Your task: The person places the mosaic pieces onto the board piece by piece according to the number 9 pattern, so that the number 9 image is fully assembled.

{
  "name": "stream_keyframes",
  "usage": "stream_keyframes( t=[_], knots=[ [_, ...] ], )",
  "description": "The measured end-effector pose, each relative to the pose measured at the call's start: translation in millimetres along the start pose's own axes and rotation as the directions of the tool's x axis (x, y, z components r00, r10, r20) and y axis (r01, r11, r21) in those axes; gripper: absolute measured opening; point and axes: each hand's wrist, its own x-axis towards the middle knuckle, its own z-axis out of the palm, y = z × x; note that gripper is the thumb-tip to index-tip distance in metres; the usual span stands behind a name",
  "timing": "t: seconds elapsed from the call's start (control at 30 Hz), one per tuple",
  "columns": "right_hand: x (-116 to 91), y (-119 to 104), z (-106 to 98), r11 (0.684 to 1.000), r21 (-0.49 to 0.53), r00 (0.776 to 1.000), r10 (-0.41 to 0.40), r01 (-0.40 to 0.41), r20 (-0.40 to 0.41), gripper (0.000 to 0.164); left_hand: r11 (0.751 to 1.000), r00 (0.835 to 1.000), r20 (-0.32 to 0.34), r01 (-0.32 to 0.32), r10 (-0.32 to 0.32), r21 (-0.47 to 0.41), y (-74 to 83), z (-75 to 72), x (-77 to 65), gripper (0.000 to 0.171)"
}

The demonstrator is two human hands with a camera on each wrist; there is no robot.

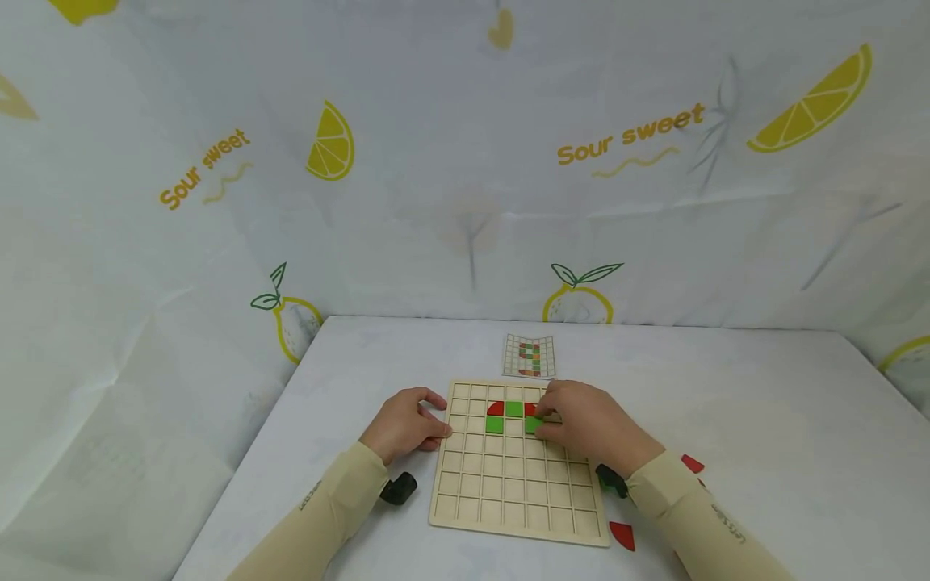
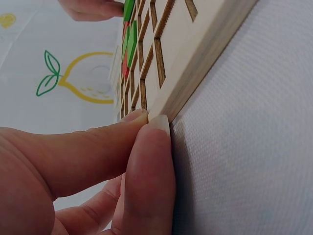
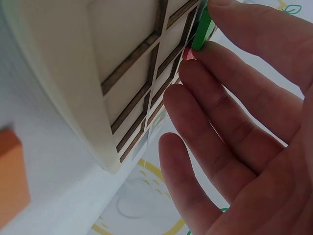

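A square wooden grid board [image 1: 519, 492] lies on the white table. My left hand [image 1: 407, 424] holds its left edge, thumb [image 2: 151, 171] and forefinger [image 2: 93, 152] meeting at the rim. Over the upper right cells, my right hand [image 1: 592, 424] pinches a green square tile [image 3: 202, 32] between thumb and forefinger, its other fingers extended. On the board sit another green square [image 1: 495, 424] to the left, and a row above with a green square [image 1: 514, 409] between two red pieces. The left red piece [image 1: 496, 407] has a rounded corner; fingers partly cover the right one.
A printed pattern card [image 1: 512, 359] lies behind the board. Red quarter-round pieces [image 1: 622, 535] lie right of the board, some partly behind the right sleeve. An orange piece [image 3: 12, 174] shows in the right wrist view. A lemon-print cloth [image 1: 450, 161] hangs behind the table.
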Motion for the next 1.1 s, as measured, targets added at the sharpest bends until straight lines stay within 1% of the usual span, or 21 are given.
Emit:
stream_keyframes(
  t=[0.23,0.47,0.63,1.1],
  knots=[
    [-0.7,0.0,0.1,1.000,-0.008,1.000,-0.019,0.019,-0.002,0.011,1.000,1.000,-0.001,0.002,-0.002,0.003,0.4,0.0,-0.8,0.040],
    [-0.5,0.2,0.5,1.000,0.003,1.000,-0.002,0.002,-0.002,0.012,1.000,1.000,-0.001,-0.005,0.005,0.013,0.5,0.2,-1.1,0.040],
    [-0.7,0.9,1.1,1.000,-0.006,1.000,-0.018,0.018,-0.010,0.013,1.000,1.000,-0.001,-0.008,0.008,0.015,0.8,0.0,-1.0,0.040],
    [-0.4,0.4,0.0,1.000,0.018,1.000,-0.013,0.013,0.005,0.013,1.000,1.000,-0.003,-0.005,0.005,0.014,1.7,-0.4,-1.3,0.040]
  ],
)
